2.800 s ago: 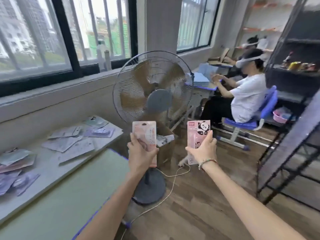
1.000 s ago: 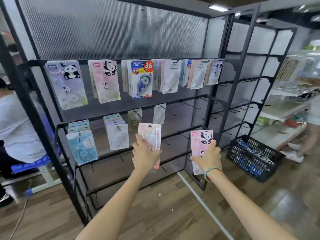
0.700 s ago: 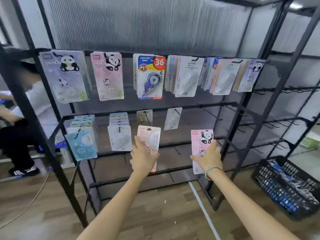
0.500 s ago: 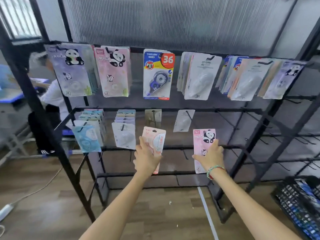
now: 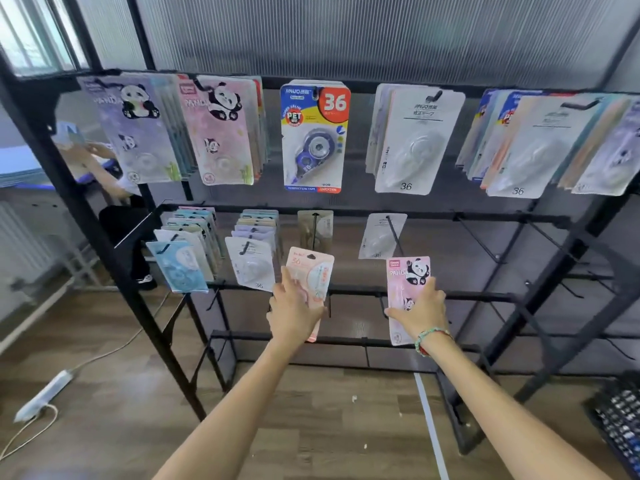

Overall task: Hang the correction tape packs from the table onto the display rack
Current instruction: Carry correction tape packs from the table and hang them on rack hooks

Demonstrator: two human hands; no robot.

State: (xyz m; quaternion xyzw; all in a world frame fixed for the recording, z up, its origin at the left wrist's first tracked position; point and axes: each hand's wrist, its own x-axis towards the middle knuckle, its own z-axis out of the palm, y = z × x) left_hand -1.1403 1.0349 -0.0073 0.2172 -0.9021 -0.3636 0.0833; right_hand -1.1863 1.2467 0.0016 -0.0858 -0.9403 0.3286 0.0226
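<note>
left hand (image 5: 294, 311) grips peach pack (image 5: 313, 271) | right hand (image 5: 420, 308) grips panda pack (image 5: 407, 275) | probably light stiff cards; hold lower edge, hang-hole free

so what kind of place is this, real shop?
Likely a mock stationery shop set up indoors: a black display rack with peg hooks, rows of hung correction tape packs, a power strip on the wood floor.

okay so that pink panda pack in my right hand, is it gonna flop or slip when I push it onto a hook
Probably fairly stiff: the pink panda pack stands upright above the right hand, unbent. Likely light, since a grip at its lower half carries it. Its glossy front may be a little slippery. Once hung, it would probably swing freely, like the packs tilting on the display rack.
</note>
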